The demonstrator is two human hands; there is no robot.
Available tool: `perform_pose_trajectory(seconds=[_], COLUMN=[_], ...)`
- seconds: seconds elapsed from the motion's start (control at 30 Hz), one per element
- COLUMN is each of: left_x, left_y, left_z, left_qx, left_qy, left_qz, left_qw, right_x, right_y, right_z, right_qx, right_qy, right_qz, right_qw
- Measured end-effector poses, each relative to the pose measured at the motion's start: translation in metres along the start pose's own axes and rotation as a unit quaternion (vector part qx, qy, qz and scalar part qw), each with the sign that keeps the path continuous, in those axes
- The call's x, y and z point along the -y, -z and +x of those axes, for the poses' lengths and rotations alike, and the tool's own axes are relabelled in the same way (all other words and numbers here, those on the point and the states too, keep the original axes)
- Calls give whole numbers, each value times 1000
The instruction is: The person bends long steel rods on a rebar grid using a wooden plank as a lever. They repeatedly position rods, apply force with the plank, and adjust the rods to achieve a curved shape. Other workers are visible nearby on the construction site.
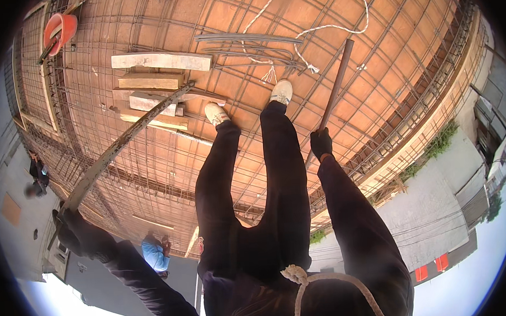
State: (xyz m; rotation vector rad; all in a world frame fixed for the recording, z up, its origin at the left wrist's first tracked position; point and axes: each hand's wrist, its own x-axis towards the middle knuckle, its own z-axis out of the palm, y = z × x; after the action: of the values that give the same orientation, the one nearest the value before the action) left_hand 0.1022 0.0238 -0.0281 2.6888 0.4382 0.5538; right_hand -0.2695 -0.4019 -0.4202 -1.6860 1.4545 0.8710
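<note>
My left hand (78,233), in a dark glove, is closed around the near end of a long, stained, grey-brown bar (118,145). That bar slants away to the right, its far end above some short timber pieces (152,81). On the other side, my gloved right hand (321,143) grips a straight, rusty brown pipe (338,85), which points up and away over the rebar grid (370,94). Whether either far end touches anything, I cannot tell. A white rope (342,277) with a knot hangs across my front.
I stand on orange-brown boards under the rebar grid. Cut rods (247,39) and a loose rope (365,9) lie ahead. A red bucket (60,32) is at the far left. One person in blue (154,255) and another in dark clothes (38,175) are on the left.
</note>
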Motion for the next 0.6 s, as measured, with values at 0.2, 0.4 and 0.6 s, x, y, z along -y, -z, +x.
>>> perform_pose_trajectory(seconds=[0.2,0.4,0.6], left_x=[-46,-75,-75], left_y=[-15,-13,-2], left_z=[-17,-39,-61], left_qx=[91,129,236], left_qy=[38,-135,-182], left_qz=[-299,-276,-309], left_qw=[949,943,903], right_x=[-35,36,150], right_y=[89,228,339], right_z=[-245,-437,-600], right_qx=[35,-66,-158], right_qy=[-3,172,304], right_qz=[-133,-115,-315], right_qw=[991,976,885])
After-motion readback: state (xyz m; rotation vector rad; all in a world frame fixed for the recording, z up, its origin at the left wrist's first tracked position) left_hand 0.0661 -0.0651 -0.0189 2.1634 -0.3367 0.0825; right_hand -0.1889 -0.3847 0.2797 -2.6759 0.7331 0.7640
